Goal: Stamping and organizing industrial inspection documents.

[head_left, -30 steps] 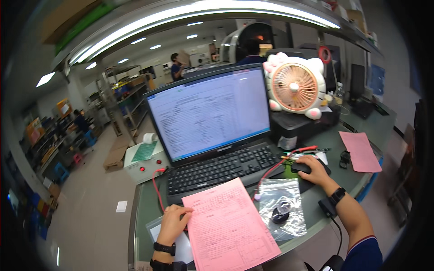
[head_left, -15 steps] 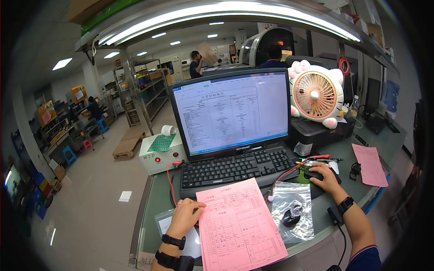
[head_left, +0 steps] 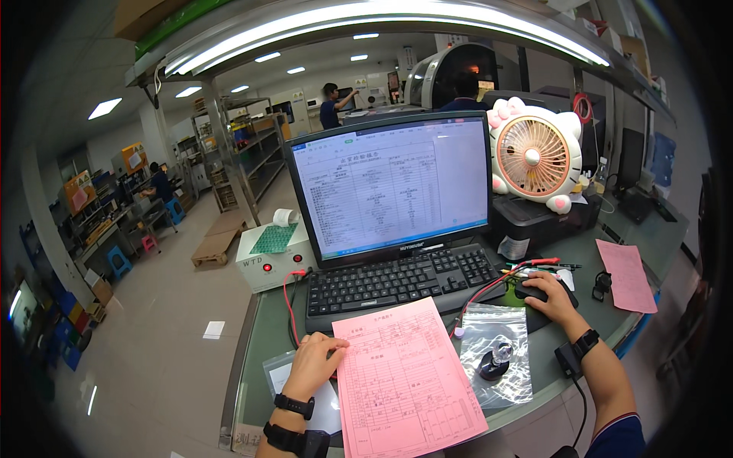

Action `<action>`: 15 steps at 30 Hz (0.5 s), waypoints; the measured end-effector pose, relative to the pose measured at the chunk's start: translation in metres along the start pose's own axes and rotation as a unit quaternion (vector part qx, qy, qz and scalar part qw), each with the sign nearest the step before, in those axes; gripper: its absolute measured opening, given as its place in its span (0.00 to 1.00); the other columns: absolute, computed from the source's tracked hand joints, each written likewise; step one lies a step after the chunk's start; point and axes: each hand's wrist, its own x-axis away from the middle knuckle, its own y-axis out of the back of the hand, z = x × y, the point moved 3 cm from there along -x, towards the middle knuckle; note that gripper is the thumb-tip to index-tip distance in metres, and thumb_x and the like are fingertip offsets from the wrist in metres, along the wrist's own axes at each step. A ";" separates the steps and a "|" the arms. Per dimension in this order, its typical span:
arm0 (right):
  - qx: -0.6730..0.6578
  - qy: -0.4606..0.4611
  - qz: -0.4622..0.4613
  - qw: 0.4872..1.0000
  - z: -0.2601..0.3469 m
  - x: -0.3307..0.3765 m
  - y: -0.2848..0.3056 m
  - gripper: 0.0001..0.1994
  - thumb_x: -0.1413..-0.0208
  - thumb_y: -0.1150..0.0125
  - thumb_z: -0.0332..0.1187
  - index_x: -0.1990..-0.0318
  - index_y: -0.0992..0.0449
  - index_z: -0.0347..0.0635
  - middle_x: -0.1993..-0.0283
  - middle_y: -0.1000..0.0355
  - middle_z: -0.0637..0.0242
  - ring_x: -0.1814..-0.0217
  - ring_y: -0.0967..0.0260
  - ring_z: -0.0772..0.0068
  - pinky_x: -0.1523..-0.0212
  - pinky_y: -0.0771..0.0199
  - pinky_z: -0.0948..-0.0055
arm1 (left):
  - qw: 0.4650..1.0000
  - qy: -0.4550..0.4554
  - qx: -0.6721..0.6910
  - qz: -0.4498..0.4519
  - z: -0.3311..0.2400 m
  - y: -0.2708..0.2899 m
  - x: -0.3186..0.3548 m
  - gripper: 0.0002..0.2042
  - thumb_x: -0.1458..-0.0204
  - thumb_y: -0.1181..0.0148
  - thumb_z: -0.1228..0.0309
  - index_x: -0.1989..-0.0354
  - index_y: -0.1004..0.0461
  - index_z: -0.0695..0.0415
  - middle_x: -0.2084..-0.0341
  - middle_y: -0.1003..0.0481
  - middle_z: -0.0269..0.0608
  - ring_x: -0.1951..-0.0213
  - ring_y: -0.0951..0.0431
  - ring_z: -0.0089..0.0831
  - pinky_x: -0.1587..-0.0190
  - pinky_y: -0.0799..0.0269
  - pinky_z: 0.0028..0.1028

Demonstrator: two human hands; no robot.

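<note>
A stack of pink printed forms (head_left: 405,382) lies in front of the keyboard (head_left: 382,282). At its upper left edge, my left hand (head_left: 314,362) is closed on the paper, fingertips over the margin. My right hand (head_left: 548,296) curls over a black computer mouse (head_left: 527,291) to the right of the keyboard. Behind the keys stands a monitor (head_left: 389,191) showing a table-like document. Between the forms and my right forearm is a clear plastic bag (head_left: 515,328), with a dark-based stamp with a clear knob (head_left: 495,362) on it.
A cartoon-shaped fan (head_left: 534,156) stands on a black machine (head_left: 550,225) right of the monitor. Red test leads (head_left: 489,290) cross beside the keyboard. On the left is a white box (head_left: 271,263) with red knobs. Another pink sheet (head_left: 626,275) lies far right. People are in the background.
Both my hands stay in place on the forms and the mouse. In the background, a person no longer holds up a brown panel and now stretches an arm out.
</note>
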 end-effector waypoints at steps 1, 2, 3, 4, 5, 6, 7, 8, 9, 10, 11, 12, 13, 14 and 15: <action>0.005 0.001 0.000 1.000 0.000 0.000 0.000 0.19 0.53 0.29 0.34 0.51 0.22 0.48 0.42 0.32 0.63 0.40 0.33 0.58 0.40 0.33 0.65 | 1.000 0.003 -0.001 0.002 0.000 0.000 0.000 0.11 0.45 0.39 0.65 0.58 0.17 0.54 0.69 0.29 0.40 0.58 0.31 0.36 0.49 0.37 0.32; 0.009 0.002 -0.001 1.000 -0.001 0.001 0.000 0.19 0.53 0.29 0.34 0.51 0.22 0.48 0.42 0.32 0.64 0.40 0.33 0.58 0.40 0.33 0.65 | 1.000 0.003 -0.001 0.001 0.000 0.000 0.000 0.11 0.45 0.39 0.65 0.58 0.17 0.54 0.69 0.29 0.40 0.58 0.31 0.36 0.49 0.37 0.32; 0.009 0.002 -0.001 1.000 -0.001 0.001 0.000 0.19 0.53 0.29 0.34 0.51 0.22 0.48 0.42 0.32 0.64 0.40 0.33 0.58 0.40 0.33 0.65 | 1.000 0.002 0.001 0.002 0.000 0.000 0.000 0.11 0.45 0.39 0.65 0.58 0.17 0.54 0.69 0.29 0.40 0.58 0.31 0.36 0.49 0.38 0.31; 0.009 0.006 0.000 1.000 -0.002 0.001 0.000 0.19 0.53 0.29 0.34 0.51 0.22 0.49 0.42 0.32 0.64 0.39 0.33 0.58 0.40 0.33 0.65 | 1.000 0.000 0.002 0.002 0.000 0.000 0.000 0.11 0.45 0.39 0.65 0.58 0.17 0.54 0.68 0.29 0.40 0.58 0.31 0.36 0.49 0.38 0.31; 0.010 0.011 0.001 1.000 -0.002 0.000 0.000 0.19 0.53 0.29 0.34 0.51 0.22 0.49 0.42 0.32 0.64 0.39 0.33 0.58 0.40 0.33 0.65 | 1.000 0.000 0.002 0.003 0.001 0.000 0.000 0.11 0.45 0.39 0.65 0.58 0.17 0.54 0.68 0.29 0.40 0.58 0.31 0.36 0.49 0.38 0.31; 0.009 0.010 0.001 1.000 -0.002 0.000 -0.001 0.19 0.53 0.29 0.34 0.51 0.22 0.49 0.42 0.32 0.64 0.39 0.33 0.58 0.40 0.33 0.65 | 1.000 0.000 0.004 0.002 0.000 0.000 0.000 0.11 0.45 0.39 0.65 0.58 0.17 0.54 0.68 0.29 0.40 0.58 0.31 0.36 0.48 0.38 0.31; 0.007 0.008 0.002 1.000 -0.002 0.000 -0.001 0.19 0.53 0.29 0.34 0.51 0.22 0.49 0.42 0.32 0.64 0.39 0.33 0.58 0.40 0.33 0.65 | 1.000 -0.001 0.006 0.001 0.000 0.000 0.000 0.11 0.45 0.39 0.65 0.58 0.17 0.54 0.68 0.29 0.40 0.58 0.31 0.36 0.48 0.38 0.31; 0.004 0.005 0.003 1.000 -0.003 0.000 -0.001 0.19 0.53 0.29 0.34 0.51 0.21 0.49 0.42 0.32 0.64 0.39 0.33 0.59 0.40 0.33 0.65 | 1.000 -0.001 0.006 0.001 0.000 0.000 0.000 0.11 0.45 0.39 0.65 0.58 0.17 0.54 0.68 0.29 0.40 0.58 0.31 0.36 0.48 0.38 0.31; 0.004 0.004 0.002 1.000 -0.003 0.000 -0.002 0.19 0.53 0.29 0.34 0.51 0.21 0.49 0.42 0.32 0.64 0.39 0.33 0.59 0.40 0.33 0.65 | 1.000 0.001 0.006 0.003 0.000 0.000 0.000 0.11 0.45 0.39 0.65 0.58 0.17 0.54 0.68 0.29 0.40 0.58 0.31 0.36 0.48 0.38 0.31; 0.004 0.006 0.003 1.000 -0.004 0.000 -0.002 0.19 0.53 0.29 0.35 0.51 0.22 0.49 0.42 0.32 0.64 0.39 0.33 0.59 0.40 0.33 0.65 | 1.000 0.003 0.007 0.004 0.000 0.000 0.000 0.11 0.45 0.39 0.65 0.58 0.17 0.54 0.68 0.29 0.40 0.58 0.31 0.36 0.48 0.38 0.31; 0.003 0.008 0.004 1.000 -0.004 0.000 -0.002 0.19 0.53 0.29 0.35 0.51 0.22 0.49 0.42 0.32 0.64 0.39 0.33 0.58 0.40 0.33 0.65 | 1.000 0.002 0.007 0.004 0.001 0.000 0.000 0.11 0.45 0.39 0.65 0.58 0.17 0.54 0.68 0.29 0.40 0.58 0.31 0.36 0.48 0.38 0.31; 0.003 0.008 0.003 1.000 -0.003 0.000 -0.002 0.19 0.53 0.29 0.35 0.51 0.22 0.49 0.42 0.32 0.64 0.39 0.33 0.58 0.40 0.33 0.65 | 1.000 -0.002 0.008 0.002 0.002 0.000 0.000 0.11 0.45 0.39 0.65 0.58 0.17 0.54 0.69 0.29 0.40 0.58 0.31 0.36 0.48 0.38 0.31; 0.006 0.008 0.003 1.000 -0.002 0.000 -0.002 0.19 0.53 0.30 0.35 0.51 0.22 0.49 0.42 0.32 0.64 0.39 0.33 0.58 0.40 0.34 0.65 | 1.000 -0.005 0.010 -0.001 0.003 0.000 0.000 0.11 0.45 0.39 0.65 0.58 0.17 0.54 0.69 0.29 0.40 0.58 0.31 0.36 0.48 0.38 0.31; 0.008 0.008 0.004 1.000 -0.002 -0.001 -0.002 0.19 0.53 0.30 0.35 0.51 0.22 0.49 0.42 0.32 0.64 0.39 0.33 0.58 0.40 0.34 0.65 | 1.000 -0.005 0.010 -0.001 0.003 0.000 0.000 0.11 0.45 0.39 0.65 0.58 0.17 0.54 0.69 0.29 0.40 0.58 0.31 0.36 0.48 0.38 0.31; 0.008 0.008 0.003 1.000 -0.002 -0.001 -0.002 0.19 0.53 0.30 0.35 0.51 0.22 0.49 0.42 0.32 0.64 0.39 0.33 0.58 0.40 0.34 0.65 | 1.000 -0.006 0.002 -0.004 0.003 0.000 0.000 0.10 0.46 0.39 0.65 0.59 0.17 0.53 0.67 0.28 0.41 0.58 0.30 0.39 0.49 0.36 0.33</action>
